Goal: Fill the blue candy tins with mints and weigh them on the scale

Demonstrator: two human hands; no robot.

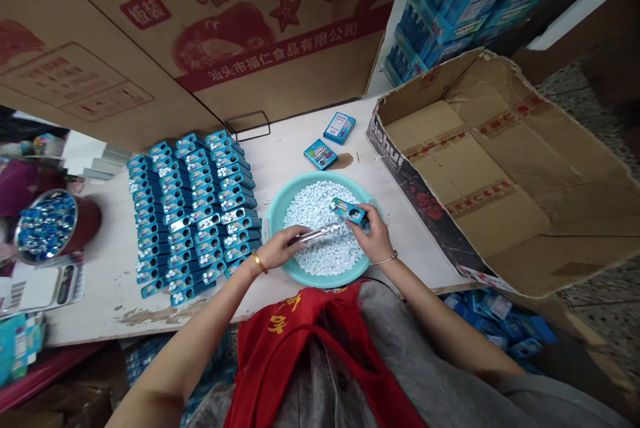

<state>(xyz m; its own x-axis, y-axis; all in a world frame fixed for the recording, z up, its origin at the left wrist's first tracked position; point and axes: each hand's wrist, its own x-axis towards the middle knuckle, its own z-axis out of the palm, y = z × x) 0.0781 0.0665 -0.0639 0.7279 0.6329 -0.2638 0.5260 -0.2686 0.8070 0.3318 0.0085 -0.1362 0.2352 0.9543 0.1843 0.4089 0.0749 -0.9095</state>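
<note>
My left hand point(281, 249) is closed on a slim metal scoop point(320, 233) loaded with small white candies, held over a teal basin point(274, 213) full of the same candies. My right hand point(374, 236) grips a small blue candy box point(348, 211) at the scoop's tip, above the basin's right side. Left of the basin, several rows of the same blue boxes point(193, 208) lie side by side on the white table point(110, 268).
Two loose blue boxes point(330, 141) lie beyond the basin. A large open cardboard carton point(505, 168) sits at the right. Printed cardboard point(210, 35) stands behind. A red tub of blue pieces point(47, 225) and a scale point(43, 288) are at the left. Blue packs point(450, 1) are stacked far right.
</note>
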